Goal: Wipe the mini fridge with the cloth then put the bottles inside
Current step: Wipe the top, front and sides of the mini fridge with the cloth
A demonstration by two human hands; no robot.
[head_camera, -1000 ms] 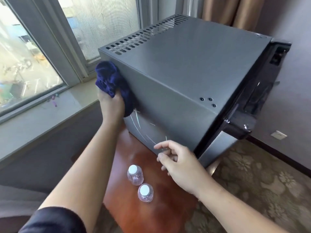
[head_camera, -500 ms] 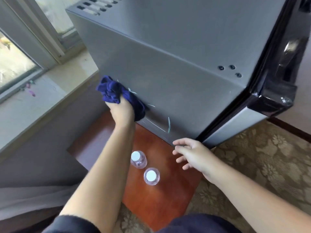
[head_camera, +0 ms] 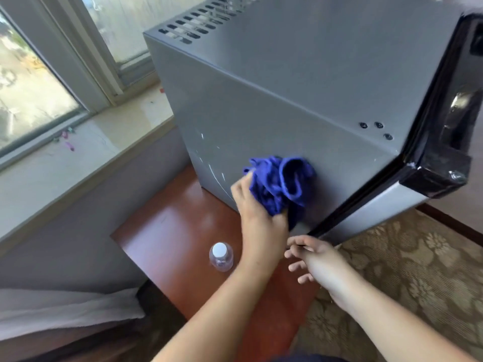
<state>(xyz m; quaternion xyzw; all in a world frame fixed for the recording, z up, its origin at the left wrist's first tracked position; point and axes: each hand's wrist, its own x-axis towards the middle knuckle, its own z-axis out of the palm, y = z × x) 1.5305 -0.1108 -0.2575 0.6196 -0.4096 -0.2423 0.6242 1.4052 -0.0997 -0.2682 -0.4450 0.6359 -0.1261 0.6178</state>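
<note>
A grey mini fridge with a black door on its right stands on a reddish wooden table. My left hand grips a bunched blue cloth and presses it against the fridge's left side panel, low down near the door edge. My right hand hovers just below and right of it, fingers spread and relaxed, holding nothing. One clear bottle with a white cap stands on the table left of my left forearm. A second bottle is hidden behind that arm.
A window and a pale stone sill run along the left. A patterned carpet covers the floor to the right. White fabric lies at the lower left. Scratch marks show on the fridge's side panel.
My left hand has swept the cloth from the panel's upper left corner down and right across it, towards the door edge. My right hand stayed low by the fridge's front corner. The camera view shifted.
</note>
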